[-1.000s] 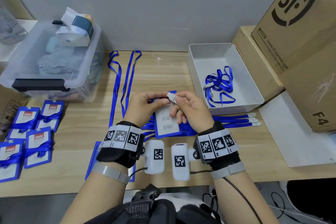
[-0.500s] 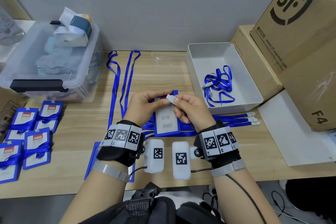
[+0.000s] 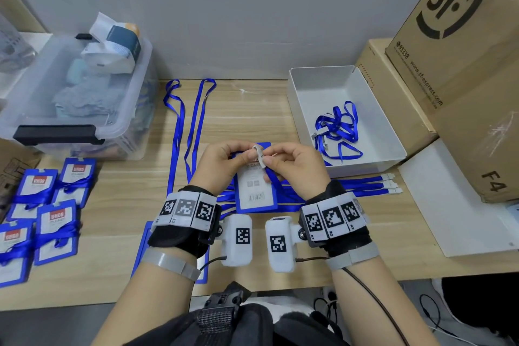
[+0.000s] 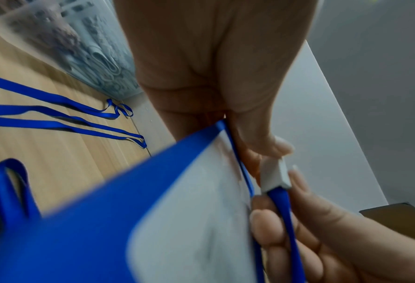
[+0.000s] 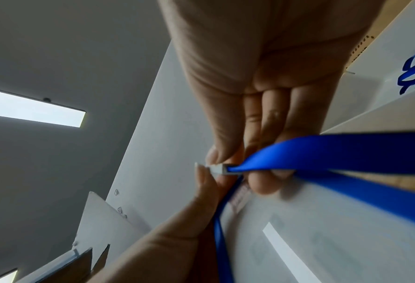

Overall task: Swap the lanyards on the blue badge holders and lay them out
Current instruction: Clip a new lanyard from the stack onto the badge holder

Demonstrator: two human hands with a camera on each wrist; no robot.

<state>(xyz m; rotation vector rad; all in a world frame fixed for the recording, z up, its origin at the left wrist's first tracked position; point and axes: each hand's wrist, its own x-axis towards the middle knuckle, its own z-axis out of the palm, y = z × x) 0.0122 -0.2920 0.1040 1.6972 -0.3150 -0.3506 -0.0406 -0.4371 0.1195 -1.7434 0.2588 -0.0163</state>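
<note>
A blue badge holder [image 3: 254, 191] with a white card is held upright-tilted above the table, its top gripped in my left hand [image 3: 247, 153]. My right hand [image 3: 269, 159] pinches the white plastic clip [image 3: 259, 155] of a blue lanyard [image 3: 276, 182] right at the holder's top edge. In the left wrist view my left thumb touches the clip [image 4: 274, 176] beside the holder [image 4: 104, 220], and the strap [image 4: 284, 210] runs through my right fingers. The right wrist view shows the clip [image 5: 217, 169] between my right fingertips and the strap [image 5: 322, 151] trailing right.
Two long lanyards [image 3: 185, 126] lie stretched toward the wall. A white box [image 3: 303, 109] holds tangled lanyards [image 3: 337, 129]. Three lanyard ends [image 3: 389, 184] lie to the right. Wrapped badge holders [image 3: 42, 205] sit far left, near a plastic bin [image 3: 70, 121]. Cardboard boxes [image 3: 463, 64] stand right.
The clip has turned from lying sideways between my fingertips to pointing down at the holder's top edge. Both hands stayed in place above the table.
</note>
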